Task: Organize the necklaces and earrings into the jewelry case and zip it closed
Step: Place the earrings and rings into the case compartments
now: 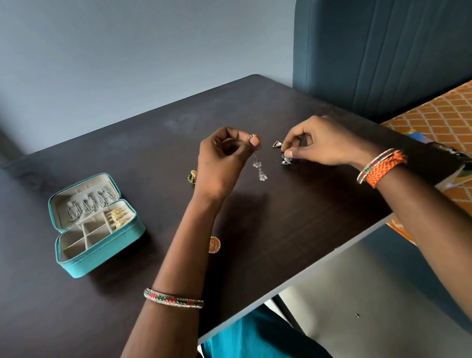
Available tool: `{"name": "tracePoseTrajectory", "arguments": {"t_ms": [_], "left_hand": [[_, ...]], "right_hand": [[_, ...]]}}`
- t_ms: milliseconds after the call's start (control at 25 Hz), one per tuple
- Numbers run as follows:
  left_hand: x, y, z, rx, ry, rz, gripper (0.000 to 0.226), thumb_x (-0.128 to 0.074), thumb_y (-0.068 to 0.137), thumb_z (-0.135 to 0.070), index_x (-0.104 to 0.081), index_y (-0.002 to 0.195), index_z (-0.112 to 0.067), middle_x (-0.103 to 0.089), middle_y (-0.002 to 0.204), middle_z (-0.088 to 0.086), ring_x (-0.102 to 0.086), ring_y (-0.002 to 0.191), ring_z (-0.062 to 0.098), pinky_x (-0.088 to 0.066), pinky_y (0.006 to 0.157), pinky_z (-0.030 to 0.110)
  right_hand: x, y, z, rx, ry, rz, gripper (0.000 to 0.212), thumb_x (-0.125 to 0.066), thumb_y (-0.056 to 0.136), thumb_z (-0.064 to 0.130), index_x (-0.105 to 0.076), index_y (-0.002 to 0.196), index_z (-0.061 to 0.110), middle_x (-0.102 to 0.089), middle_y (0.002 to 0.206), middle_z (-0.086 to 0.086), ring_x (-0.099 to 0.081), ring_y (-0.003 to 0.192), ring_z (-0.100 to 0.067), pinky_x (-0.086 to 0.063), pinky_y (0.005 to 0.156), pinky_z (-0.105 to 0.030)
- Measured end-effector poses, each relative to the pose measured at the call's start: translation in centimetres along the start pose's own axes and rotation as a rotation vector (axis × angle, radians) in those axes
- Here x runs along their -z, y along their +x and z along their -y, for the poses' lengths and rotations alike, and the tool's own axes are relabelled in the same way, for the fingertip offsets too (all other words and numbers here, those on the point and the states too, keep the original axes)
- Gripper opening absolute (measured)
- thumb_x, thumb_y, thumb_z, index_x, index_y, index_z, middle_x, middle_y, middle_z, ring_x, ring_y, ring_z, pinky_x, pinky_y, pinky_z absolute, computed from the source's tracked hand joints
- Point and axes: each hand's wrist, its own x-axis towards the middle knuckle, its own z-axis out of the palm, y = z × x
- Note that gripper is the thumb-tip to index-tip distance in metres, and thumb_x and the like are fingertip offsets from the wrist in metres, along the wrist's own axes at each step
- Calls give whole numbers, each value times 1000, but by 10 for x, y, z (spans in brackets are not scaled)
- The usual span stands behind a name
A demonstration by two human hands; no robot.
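Observation:
A teal jewelry case (103, 250) lies open at the left of the dark table (62, 296). Silver chain necklaces (91, 202) hang in its lid and gold earrings (118, 217) fill a right compartment. My left hand (221, 162) pinches a silver dangling earring (259, 169) above the table. To its right, my right hand (319, 143) pinches a second silver earring (286, 160) at the tabletop. A small triangular earring (277, 143) lies just beyond it. A gold earring (193, 176) peeks out left of my left hand, and a round gold one (214, 244) lies by my left forearm.
A dark blue padded headboard (389, 27) rises at the right behind an orange patterned bedspread (465, 126). A printed card or booklet (459, 166) overhangs the table's right edge. A grey wall stands behind the table.

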Motion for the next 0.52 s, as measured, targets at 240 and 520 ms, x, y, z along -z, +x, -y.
{"name": "tracePoseTrajectory", "arguments": {"t_ms": [240,520], "left_hand": [[0,-1,3,11,-4,-10,16,-67,86,-12,-56,75,-16,-67,77,6,-57,59,-4,-42,54,8],[0,-1,3,14,-5,-8,15,-68,85,-15,-57,75,-18,-69,82,11,-59,64,-1,-42,56,9]], "right_hand": [[-5,3,4,-16,58,-81,3,-74,80,14,-74,81,11,-50,52,19,-46,45,15,-31,43,-3],[-4,4,1,-38,18,-40,5,-73,80,9,-74,83,13,-63,66,11,-49,55,1,-32,45,-1]]}}
